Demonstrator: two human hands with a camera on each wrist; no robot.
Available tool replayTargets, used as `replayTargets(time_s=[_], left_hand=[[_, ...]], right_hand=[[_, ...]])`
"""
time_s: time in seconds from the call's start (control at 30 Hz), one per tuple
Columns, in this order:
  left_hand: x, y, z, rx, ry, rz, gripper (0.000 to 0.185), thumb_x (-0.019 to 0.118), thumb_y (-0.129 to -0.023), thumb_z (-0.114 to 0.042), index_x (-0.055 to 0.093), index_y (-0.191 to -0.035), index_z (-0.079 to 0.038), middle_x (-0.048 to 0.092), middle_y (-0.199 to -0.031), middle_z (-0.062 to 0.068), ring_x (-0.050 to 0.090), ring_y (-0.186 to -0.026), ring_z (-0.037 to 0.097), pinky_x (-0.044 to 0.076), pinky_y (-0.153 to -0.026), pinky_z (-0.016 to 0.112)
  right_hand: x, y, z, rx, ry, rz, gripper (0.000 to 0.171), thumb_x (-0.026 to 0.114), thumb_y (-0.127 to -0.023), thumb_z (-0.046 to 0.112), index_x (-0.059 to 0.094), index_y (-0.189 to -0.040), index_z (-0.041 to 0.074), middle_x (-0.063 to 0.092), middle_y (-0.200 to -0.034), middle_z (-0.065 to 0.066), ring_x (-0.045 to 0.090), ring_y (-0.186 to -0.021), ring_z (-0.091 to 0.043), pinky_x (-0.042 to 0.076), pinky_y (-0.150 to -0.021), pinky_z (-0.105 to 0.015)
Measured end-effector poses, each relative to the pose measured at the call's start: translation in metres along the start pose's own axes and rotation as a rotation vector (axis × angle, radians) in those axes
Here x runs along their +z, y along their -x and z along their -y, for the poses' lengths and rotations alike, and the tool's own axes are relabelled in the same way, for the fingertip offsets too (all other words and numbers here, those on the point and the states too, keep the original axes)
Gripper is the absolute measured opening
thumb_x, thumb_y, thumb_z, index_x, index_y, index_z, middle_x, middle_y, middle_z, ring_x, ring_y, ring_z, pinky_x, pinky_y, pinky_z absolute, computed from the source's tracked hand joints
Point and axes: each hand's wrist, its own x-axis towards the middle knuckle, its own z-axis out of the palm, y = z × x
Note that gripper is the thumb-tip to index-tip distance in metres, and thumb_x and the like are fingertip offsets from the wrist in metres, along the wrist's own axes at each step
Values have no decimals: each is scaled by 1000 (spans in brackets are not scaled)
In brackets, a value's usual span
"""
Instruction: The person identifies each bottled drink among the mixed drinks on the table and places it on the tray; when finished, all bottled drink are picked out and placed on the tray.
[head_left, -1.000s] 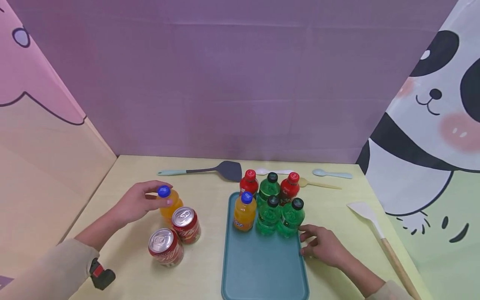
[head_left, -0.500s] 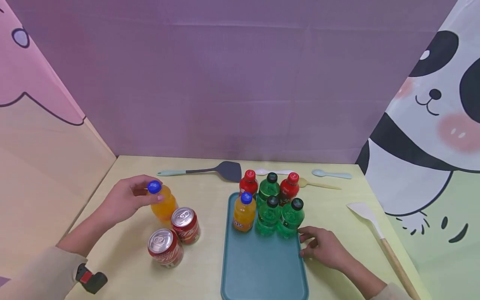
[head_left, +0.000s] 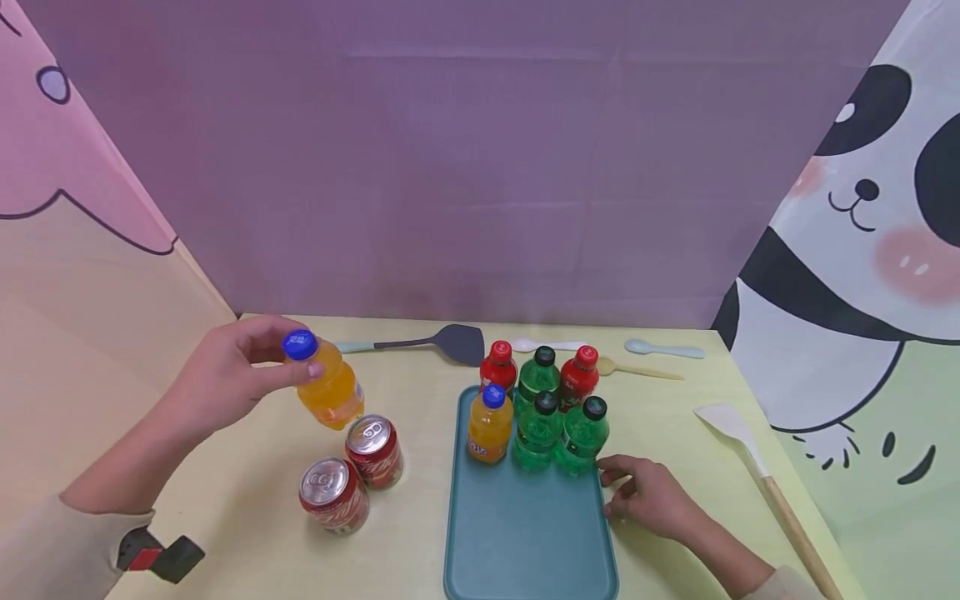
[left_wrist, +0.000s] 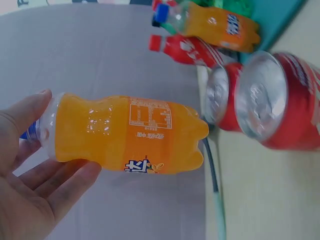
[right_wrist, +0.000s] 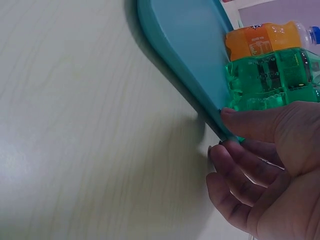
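Left hand: your left hand [head_left: 225,379] grips the orange bottle [head_left: 327,387] near its blue cap [head_left: 301,344], fingers and thumb curled round the neck.
Orange bottle: it is off the counter [head_left: 420,533], tilted with the cap toward the left, above and just far of the two red cans [head_left: 352,483].
Right hand: your right hand [head_left: 648,500] rests on the counter with its fingers loosely bent, thumb on the right edge of the teal tray [head_left: 525,533], fingertips [right_wrist: 220,150] touching that edge from below.
Tray: it carries a second orange bottle [head_left: 489,425] and two green bottles [head_left: 558,433] in its far part.
Far of the tray: two red bottles [head_left: 540,371] and another green bottle [head_left: 538,372] stand close behind; whether they are on the tray you cannot tell.
Far edge: a dark spatula [head_left: 442,340] and spoons [head_left: 652,348] lie on the counter.
Right side: a white spatula [head_left: 750,458] with a wooden handle lies there.
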Motion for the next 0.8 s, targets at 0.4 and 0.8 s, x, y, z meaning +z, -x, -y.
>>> replayTargets(time_s=[0.4, 0.8], left_hand=[[45, 0, -47, 41, 153, 148, 32, 81, -90, -29, 71, -116, -14, 74, -109, 3, 71, -104, 24, 60, -84, 33], [135, -2, -78, 30, 319, 317, 31, 85, -87, -24, 71, -113, -15, 72, -110, 0, 71, -108, 24, 61, -88, 37]], right_hand=[[2, 2, 1, -6, 59, -11, 59, 88, -75, 4, 65, -129, -2, 73, -103, -3, 67, -81, -16, 57, -67, -28], [3, 4, 3, -33, 89, -37, 58, 88, -76, 6, 65, -129, -1, 74, -103, -3, 66, -80, -13, 55, -65, -25]])
